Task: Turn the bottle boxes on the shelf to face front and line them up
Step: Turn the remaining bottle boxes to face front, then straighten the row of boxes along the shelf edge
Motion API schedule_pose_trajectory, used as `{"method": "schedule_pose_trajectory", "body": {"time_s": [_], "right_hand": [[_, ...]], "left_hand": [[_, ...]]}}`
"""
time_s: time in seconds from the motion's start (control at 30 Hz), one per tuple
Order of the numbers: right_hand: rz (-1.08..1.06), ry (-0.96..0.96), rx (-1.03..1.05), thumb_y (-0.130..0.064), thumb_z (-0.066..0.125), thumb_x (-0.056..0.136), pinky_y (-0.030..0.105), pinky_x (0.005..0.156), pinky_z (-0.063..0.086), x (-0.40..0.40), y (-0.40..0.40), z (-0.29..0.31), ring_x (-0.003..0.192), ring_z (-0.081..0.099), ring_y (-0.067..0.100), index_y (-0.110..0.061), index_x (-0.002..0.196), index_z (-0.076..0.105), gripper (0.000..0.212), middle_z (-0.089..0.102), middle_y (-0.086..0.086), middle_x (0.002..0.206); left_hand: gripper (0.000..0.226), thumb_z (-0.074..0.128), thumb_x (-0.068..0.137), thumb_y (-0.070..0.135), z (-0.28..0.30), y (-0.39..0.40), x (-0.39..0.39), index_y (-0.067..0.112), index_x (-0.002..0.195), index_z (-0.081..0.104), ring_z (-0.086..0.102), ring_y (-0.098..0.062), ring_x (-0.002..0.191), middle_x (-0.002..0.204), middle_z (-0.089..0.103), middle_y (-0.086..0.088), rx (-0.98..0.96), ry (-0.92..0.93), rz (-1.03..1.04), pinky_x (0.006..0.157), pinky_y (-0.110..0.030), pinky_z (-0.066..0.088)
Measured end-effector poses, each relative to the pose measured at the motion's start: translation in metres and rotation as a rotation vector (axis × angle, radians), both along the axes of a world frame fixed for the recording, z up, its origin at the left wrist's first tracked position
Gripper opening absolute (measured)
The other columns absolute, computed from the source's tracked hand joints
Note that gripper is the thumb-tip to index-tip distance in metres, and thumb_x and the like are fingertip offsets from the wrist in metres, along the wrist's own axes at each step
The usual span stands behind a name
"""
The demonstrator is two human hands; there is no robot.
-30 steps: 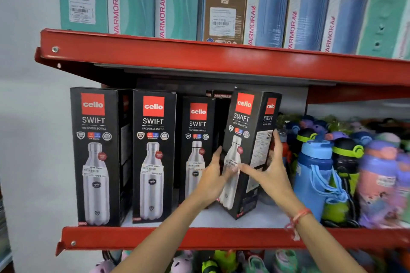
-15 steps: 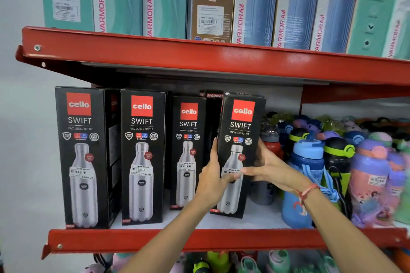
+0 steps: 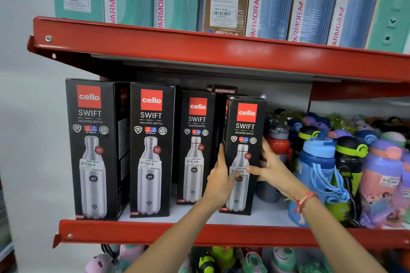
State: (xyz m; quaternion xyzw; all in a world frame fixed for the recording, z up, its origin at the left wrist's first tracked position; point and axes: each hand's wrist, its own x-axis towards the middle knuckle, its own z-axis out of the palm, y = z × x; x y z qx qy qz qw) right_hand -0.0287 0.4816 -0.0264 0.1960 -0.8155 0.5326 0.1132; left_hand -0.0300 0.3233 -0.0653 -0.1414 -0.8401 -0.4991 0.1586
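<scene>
Several tall black Cello Swift bottle boxes stand on the red-edged shelf point(image 3: 199, 234). The left box point(image 3: 92, 148) and the second box point(image 3: 150, 150) sit near the front edge. A third box point(image 3: 195, 144) stands farther back. The fourth box point(image 3: 244, 153) stands upright with its front panel facing me. My left hand point(image 3: 220, 178) grips its left edge with the thumb on the front. My right hand point(image 3: 271, 169) holds its right side, thumb across the label.
Coloured kids' bottles, such as a blue one point(image 3: 315, 175) and a red-capped one point(image 3: 278, 144), crowd the shelf right of the boxes. Teal and blue Varmora boxes point(image 3: 273, 2) fill the upper shelf point(image 3: 155, 44). More small bottles point(image 3: 206, 261) sit below. A grey wall is at left.
The fourth box was tilted and angled showing its side; both hands have turned it square to the front and stood it upright on the shelf.
</scene>
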Motion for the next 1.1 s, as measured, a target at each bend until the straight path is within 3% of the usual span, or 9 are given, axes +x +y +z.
{"method": "schedule_pose_trajectory", "body": {"time_s": [0.1, 0.17, 0.3, 0.5, 0.63, 0.77, 0.87, 1.03, 1.1], "right_hand": [[-0.345, 0.225, -0.103, -0.005, 0.072, 0.082, 0.044, 0.112, 0.037, 0.01, -0.022, -0.007, 0.13, 0.046, 0.016, -0.026, 0.148, 0.03, 0.08, 0.042, 0.0, 0.144], [-0.614, 0.389, -0.212, -0.005, 0.067, 0.085, 0.042, 0.108, 0.04, 0.023, -0.043, -0.007, 0.124, 0.045, 0.021, -0.019, 0.141, 0.042, 0.063, 0.038, 0.01, 0.14], [-0.519, 0.641, -0.217, -0.002, 0.056, 0.091, 0.026, 0.094, 0.048, 0.049, -0.096, -0.002, 0.111, 0.053, 0.015, -0.018, 0.121, 0.056, 0.034, 0.047, 0.005, 0.124], [-0.098, 0.393, -0.205, -0.012, 0.054, 0.097, 0.026, 0.084, 0.055, 0.066, -0.191, -0.02, 0.097, 0.065, 0.005, -0.019, 0.109, 0.065, 0.018, 0.068, -0.003, 0.101], [0.037, 0.233, -0.142, -0.019, 0.05, 0.099, 0.02, 0.09, 0.049, 0.073, -0.252, -0.051, 0.107, 0.061, -0.001, -0.03, 0.126, 0.057, 0.03, 0.066, -0.008, 0.118], [0.093, 0.088, -0.1, -0.037, 0.046, 0.099, 0.015, 0.107, 0.03, 0.083, -0.304, -0.072, 0.128, 0.035, -0.016, -0.044, 0.147, 0.026, 0.052, 0.033, -0.028, 0.146], [0.103, 0.069, -0.116, -0.045, 0.041, 0.098, 0.021, 0.115, 0.009, 0.086, -0.33, -0.077, 0.139, 0.005, -0.018, -0.049, 0.149, 0.006, 0.062, 0.007, -0.036, 0.152], [0.085, 0.008, -0.185, -0.051, 0.039, 0.096, 0.022, 0.116, 0.002, 0.085, -0.345, -0.08, 0.13, -0.007, -0.03, -0.054, 0.144, -0.009, 0.067, -0.009, -0.043, 0.147], [0.081, -0.017, -0.192, -0.054, 0.038, 0.095, 0.023, 0.116, 0.003, 0.087, -0.345, -0.078, 0.129, -0.004, -0.031, -0.056, 0.143, -0.007, 0.066, -0.006, -0.045, 0.145]], "left_hand": [[0.064, 0.054, 0.095, 0.026, -0.004, -0.017, 0.018, 0.016, 0.15, 0.023, 0.045, -0.023, 0.134, 0.149, 0.044, -0.006, -0.007, 0.083, -0.033, 0.109, -0.037, 0.04], [0.043, 0.053, 0.096, 0.024, -0.006, -0.037, 0.032, 0.014, 0.138, 0.048, 0.057, -0.016, 0.121, 0.136, 0.058, -0.005, 0.019, 0.137, -0.022, 0.098, -0.025, 0.048], [0.024, 0.051, 0.096, 0.02, -0.008, -0.087, 0.056, 0.019, 0.112, 0.07, 0.067, -0.003, 0.095, 0.105, 0.073, 0.005, 0.079, 0.278, 0.069, 0.08, -0.025, 0.056], [0.022, 0.052, 0.096, 0.023, -0.022, -0.178, 0.078, 0.019, 0.109, 0.069, 0.067, 0.0, 0.091, 0.099, 0.073, 0.009, 0.195, 0.391, 0.269, 0.073, -0.015, 0.052], [0.021, 0.044, 0.099, 0.024, -0.035, -0.234, 0.094, 0.023, 0.112, 0.06, 0.052, -0.001, 0.106, 0.112, 0.06, -0.001, 0.235, 0.481, 0.448, 0.09, -0.005, 0.036], [0.056, 0.025, 0.092, 0.052, -0.046, -0.275, 0.095, 0.026, 0.139, 0.042, 0.03, -0.017, 0.134, 0.14, 0.038, -0.005, 0.308, 0.373, 0.58, 0.107, -0.021, 0.018], [0.061, 0.014, 0.088, 0.066, -0.05, -0.293, 0.092, 0.045, 0.146, 0.017, 0.015, -0.003, 0.144, 0.155, 0.022, 0.013, 0.34, 0.215, 0.344, 0.117, -0.031, 0.015], [0.051, 0.006, 0.089, 0.068, -0.047, -0.311, 0.096, 0.064, 0.14, 0.007, 0.051, 0.008, 0.105, 0.133, 0.044, 0.027, 0.243, 0.048, 0.2, 0.088, -0.008, 0.037], [0.058, 0.004, 0.079, 0.078, -0.047, -0.317, 0.097, 0.068, 0.137, 0.008, 0.054, -0.003, 0.105, 0.135, 0.043, 0.023, 0.238, 0.044, 0.186, 0.096, -0.022, 0.044]]}}
